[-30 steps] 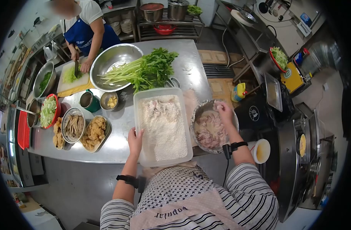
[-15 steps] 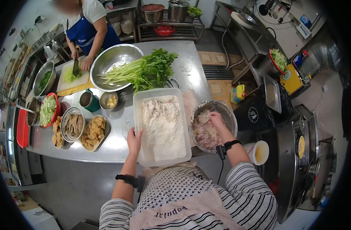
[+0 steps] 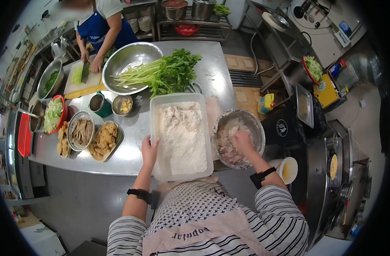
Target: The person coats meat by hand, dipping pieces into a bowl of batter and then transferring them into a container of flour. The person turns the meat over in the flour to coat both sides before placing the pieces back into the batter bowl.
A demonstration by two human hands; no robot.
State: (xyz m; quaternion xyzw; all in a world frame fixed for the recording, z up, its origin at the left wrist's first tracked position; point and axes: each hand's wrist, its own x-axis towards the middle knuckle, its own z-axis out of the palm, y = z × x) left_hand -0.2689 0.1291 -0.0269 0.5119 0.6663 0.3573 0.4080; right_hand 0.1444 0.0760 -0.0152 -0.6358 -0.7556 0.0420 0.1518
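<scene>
My left hand [image 3: 149, 151] grips the near left rim of a clear plastic tub [image 3: 154, 128] filled with white flour that covers some meat pieces. To the tub's right stands a metal bowl [image 3: 248, 117] of raw marinated meat [image 3: 227, 150]. My right hand [image 3: 242, 143] is down in that bowl, fingers closed on the meat. Both wrists wear black bands.
On the steel table [image 3: 131, 155] lie celery greens [image 3: 165, 74] across a big steel bowl [image 3: 127, 59], a green cup [image 3: 99, 103], and plates of fried food [image 3: 102, 140]. A person in a blue apron [image 3: 103, 30] chops greens on a cutting board [image 3: 80, 83]. A stove [image 3: 335, 166] stands at right.
My right hand moved from the bowl's far rim down toward me into the meat. My left hand stayed on the tub's rim. The other person keeps chopping.
</scene>
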